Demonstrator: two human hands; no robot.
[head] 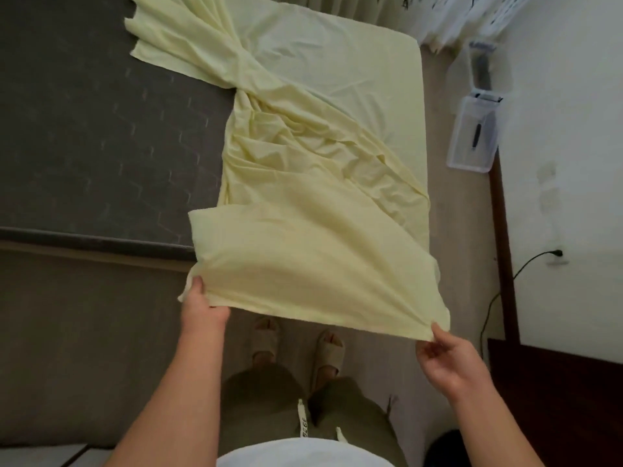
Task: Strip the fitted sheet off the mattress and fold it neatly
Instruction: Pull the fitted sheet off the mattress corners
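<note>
So the pale yellow sheet [303,257] is about half off the mattress [101,129]. The whole left side of the mattress is bare, dark grey with a quilted pattern. On the far right the sheet lies flat and wraps over that corner of the bed. From there it bunches into a twisted, wrinkly band running diagonally down the right side toward the near end, and one loose flap is flung out over the bare grey part at the far left.

Both hands are gripping the near edge of the sheet and holding it up off the bed. The left hand [202,308] has its thumb on top of the fabric at the near left corner, with the fingers tucked underneath. The right hand [448,362] pinches the near right corner between thumb and fingertips. The cloth hangs stretched between them, above the person's feet in tan sandals [266,338].

Off to the right on the floor [451,230] there's a pair of clear plastic boxes [472,139] by the wall. A black cable [526,264] is plugged into a wall socket, and some dark wood furniture [556,382] sits at near right.
</note>
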